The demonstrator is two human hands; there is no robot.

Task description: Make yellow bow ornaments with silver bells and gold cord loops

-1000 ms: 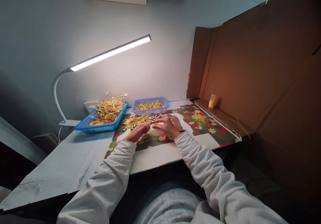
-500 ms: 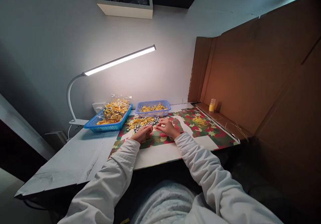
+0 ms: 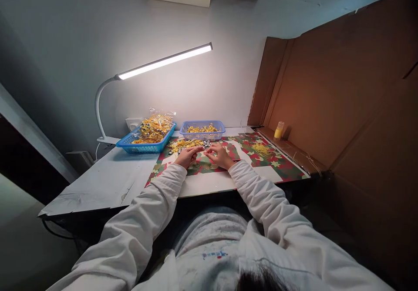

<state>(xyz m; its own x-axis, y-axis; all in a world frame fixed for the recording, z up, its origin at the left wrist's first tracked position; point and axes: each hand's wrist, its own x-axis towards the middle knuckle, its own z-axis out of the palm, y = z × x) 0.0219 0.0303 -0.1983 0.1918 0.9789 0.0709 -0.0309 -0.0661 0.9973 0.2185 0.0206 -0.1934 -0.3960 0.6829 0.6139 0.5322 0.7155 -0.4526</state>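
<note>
My left hand (image 3: 190,156) is closed, thumb against fingers, over the patterned mat (image 3: 222,175). Facing it closely, my right hand (image 3: 219,155) has its thumb and fingertips pinched together. Whatever lies between the fingertips is too small to make out. Just beyond my hands is a pile of yellow pieces (image 3: 183,145) beside small silvery beads (image 3: 207,143). Behind them stands a lilac basket (image 3: 203,136) holding yellow pieces. A blue basket (image 3: 143,148) to the left is heaped with yellow and silver pieces and clear plastic.
A lit lamp (image 3: 165,60) arches over the table (image 3: 94,186) from the left. Thin yellow strands (image 3: 260,148) lie on the mat's right part. A small yellow bottle (image 3: 278,130) stands by the cardboard wall (image 3: 326,91) at right.
The camera view has tilted down and shifted slightly left. My left hand's fingers now point more toward my right hand, and both hands stay close together.
</note>
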